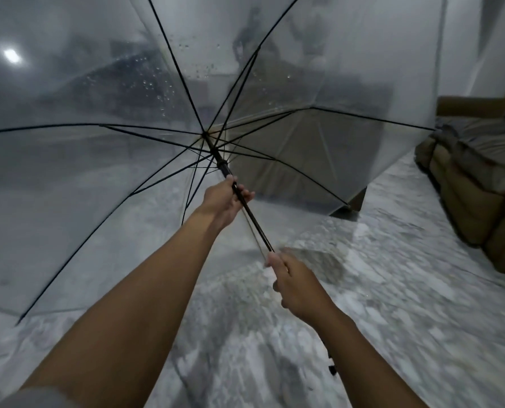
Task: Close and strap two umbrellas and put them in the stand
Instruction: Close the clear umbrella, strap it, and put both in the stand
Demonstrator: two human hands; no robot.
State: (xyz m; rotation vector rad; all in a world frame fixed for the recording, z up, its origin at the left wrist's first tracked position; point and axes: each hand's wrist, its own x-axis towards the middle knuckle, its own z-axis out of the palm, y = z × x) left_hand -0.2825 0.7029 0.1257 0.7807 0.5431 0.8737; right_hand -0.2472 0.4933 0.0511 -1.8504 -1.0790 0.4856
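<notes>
Head view: an open clear umbrella (104, 160) fills the frame from 9 through 12 to 2 o'clock, held out in front of the person with the inside of the canopy facing the camera. Black ribs (145, 134) fan out from the hub just above centre, and water drops (157, 83) sit on the panel at 11 o'clock. The black shaft (255, 223) slants from the hub down toward 5 o'clock. The left hand (224, 198) is at centre, fingers wrapped round the shaft just below the black runner (223, 167). The right hand (295, 287) is lower, at 5 o'clock, its fist clenched round the bottom end of the shaft; the handle itself is hidden inside the fist. Both forearms are bare, with a bit of grey sleeve (39, 399) at 7 o'clock. Seen through the canopy at 2 o'clock is a darker domed shape (304, 160) on the floor; it looks like a second open umbrella, but I can't tell for sure. The marbled grey-white floor (392, 260) is blurred. A brown sofa (474, 207) is at 3 o'clock with a grey cloth (480, 136) on top. There is a bright light glare (11, 55) at 10 o'clock.
</notes>
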